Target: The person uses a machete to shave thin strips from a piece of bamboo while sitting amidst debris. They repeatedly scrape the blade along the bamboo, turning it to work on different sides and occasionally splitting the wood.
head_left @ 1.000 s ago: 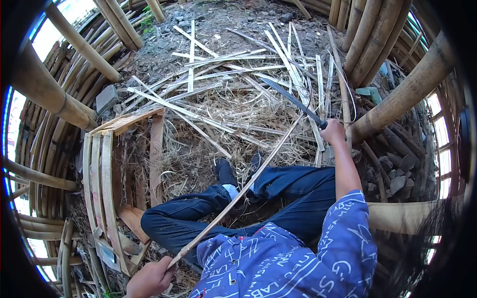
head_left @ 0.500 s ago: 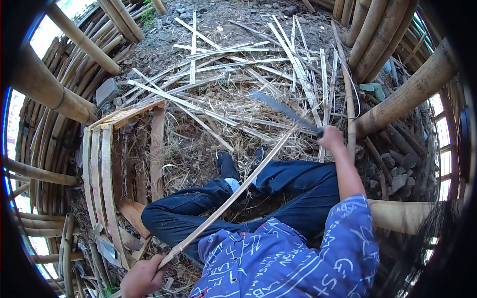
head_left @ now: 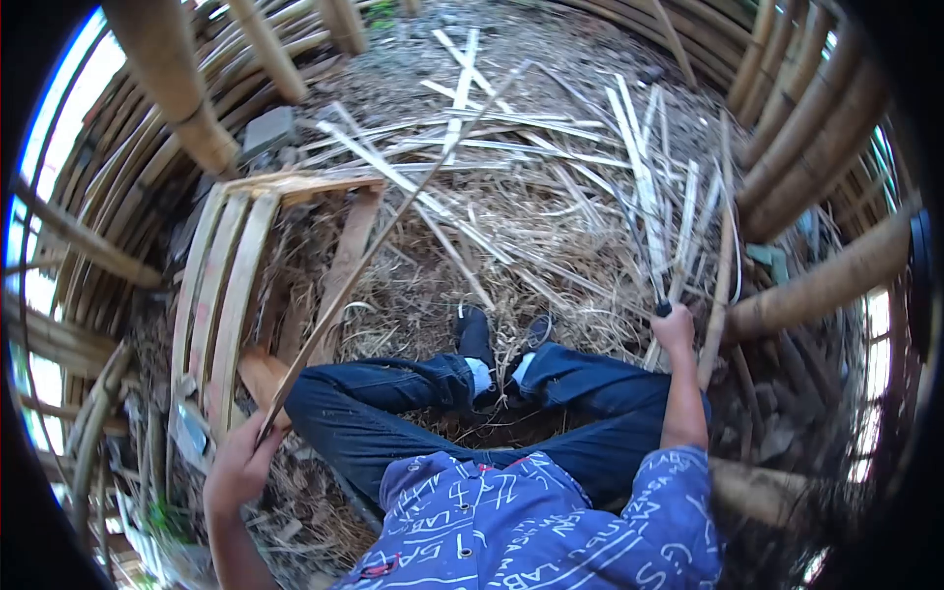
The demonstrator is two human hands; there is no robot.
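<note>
The left hand (head_left: 241,462) is clenched around the near end of a long bamboo strip (head_left: 398,236). It sits just off the near corner of the frame (head_left: 226,285), a wooden rack of curved slats lying on the ground. From that hand the strip slants up and away, crosses the frame's inner edge and ends over the split slats (head_left: 551,147) beyond the frame.

The right hand (head_left: 676,329) is well to the right of the frame and grips the handle of a knife (head_left: 661,303). The blade points away from the person and shows nearly edge-on, so little of it can be made out. It does not touch the strip.

Between the 2 hands, the person's legs in jeans (head_left: 374,393) stretch forward, with 2 shoes (head_left: 477,329) side by side on dry shavings (head_left: 423,295) right of the frame. A grey block (head_left: 267,128) lies past the frame's far end. Thick poles (head_left: 826,285) lean further right, beyond the right hand.
</note>
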